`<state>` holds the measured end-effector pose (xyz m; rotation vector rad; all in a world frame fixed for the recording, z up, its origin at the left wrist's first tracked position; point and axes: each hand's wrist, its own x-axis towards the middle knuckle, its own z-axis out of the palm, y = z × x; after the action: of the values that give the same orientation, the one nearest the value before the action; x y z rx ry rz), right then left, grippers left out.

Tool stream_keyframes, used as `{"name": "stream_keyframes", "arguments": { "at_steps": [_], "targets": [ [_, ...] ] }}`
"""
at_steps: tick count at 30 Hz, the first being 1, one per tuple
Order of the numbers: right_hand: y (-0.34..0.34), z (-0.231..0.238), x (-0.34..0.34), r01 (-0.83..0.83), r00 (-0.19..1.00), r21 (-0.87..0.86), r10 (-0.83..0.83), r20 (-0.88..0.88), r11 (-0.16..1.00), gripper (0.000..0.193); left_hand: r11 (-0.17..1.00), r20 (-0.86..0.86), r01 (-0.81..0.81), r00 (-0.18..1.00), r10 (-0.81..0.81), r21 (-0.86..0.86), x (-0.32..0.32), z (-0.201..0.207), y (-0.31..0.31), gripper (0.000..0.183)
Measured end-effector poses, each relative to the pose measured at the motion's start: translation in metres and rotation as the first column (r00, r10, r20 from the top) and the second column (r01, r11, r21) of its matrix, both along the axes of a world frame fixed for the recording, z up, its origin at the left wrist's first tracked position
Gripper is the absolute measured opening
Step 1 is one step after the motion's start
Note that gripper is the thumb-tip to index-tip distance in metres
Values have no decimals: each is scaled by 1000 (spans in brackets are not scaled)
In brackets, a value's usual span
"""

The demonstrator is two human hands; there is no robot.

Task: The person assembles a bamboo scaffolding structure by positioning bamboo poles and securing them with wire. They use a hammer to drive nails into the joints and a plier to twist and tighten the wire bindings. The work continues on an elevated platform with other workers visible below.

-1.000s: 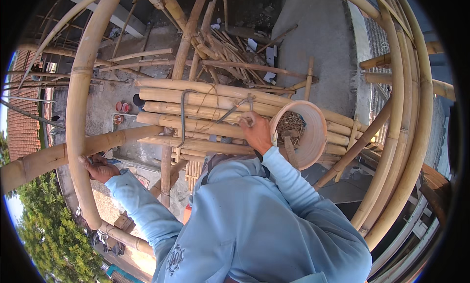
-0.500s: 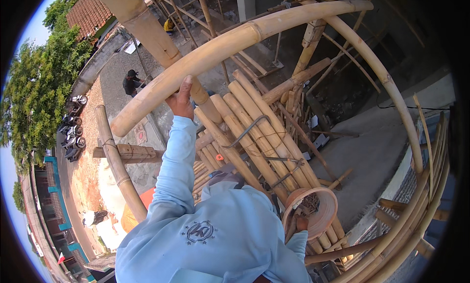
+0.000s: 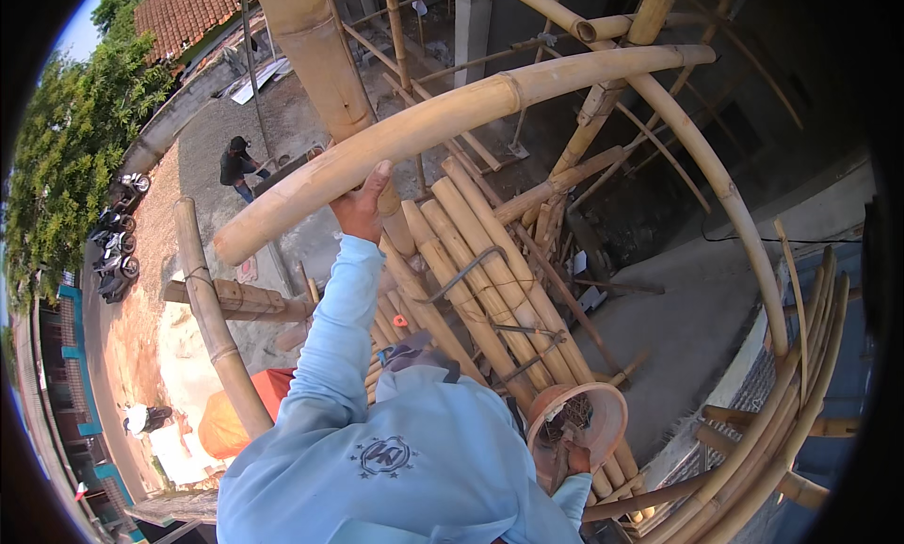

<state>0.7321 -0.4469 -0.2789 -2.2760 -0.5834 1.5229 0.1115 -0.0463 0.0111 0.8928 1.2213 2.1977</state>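
My left hand (image 3: 363, 205) is closed round the underside of a thick, pale bamboo pole (image 3: 424, 120), its thumb up against the near side. The pole spans the view from left to upper right, looking curved. At the lower right, my right hand (image 3: 576, 457) reaches over the near rim of a terracotta-coloured bucket (image 3: 607, 414). Thin dark pieces (image 3: 573, 414) lie inside the bucket, too small to name. The right fingers are bent among them and partly hidden, so what they hold cannot be made out. Beneath lie lashed bamboo poles (image 3: 490, 261).
An upright bamboo post (image 3: 320, 64) stands behind the held pole. A shorter pole (image 3: 212, 318) rises at left. Bent bamboo strips (image 3: 791, 393) curve along the right. Far below, a person in dark clothes (image 3: 235, 162) is on the ground near parked motorcycles (image 3: 118, 252).
My view has shifted, so the platform and bucket sit lower and slightly left. My left hand has stayed on the pole; its right part appears lower. My right hand is still at the bucket.
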Motion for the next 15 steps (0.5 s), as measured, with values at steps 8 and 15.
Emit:
{"name": "stream_keyframes", "arguments": {
  "at_steps": [8, 15],
  "targets": [
    [5, 119, -9, 413, 909, 48, -408, -91, 909, 34, 998, -64, -23, 998, 20, -57, 7, 16, -6, 90],
    [85, 233, -79, 49, 792, 627, -413, 450, 777, 55, 970, 154, 109, 985, -76, -217, 15, 43, -23, 41]
  ]
}}
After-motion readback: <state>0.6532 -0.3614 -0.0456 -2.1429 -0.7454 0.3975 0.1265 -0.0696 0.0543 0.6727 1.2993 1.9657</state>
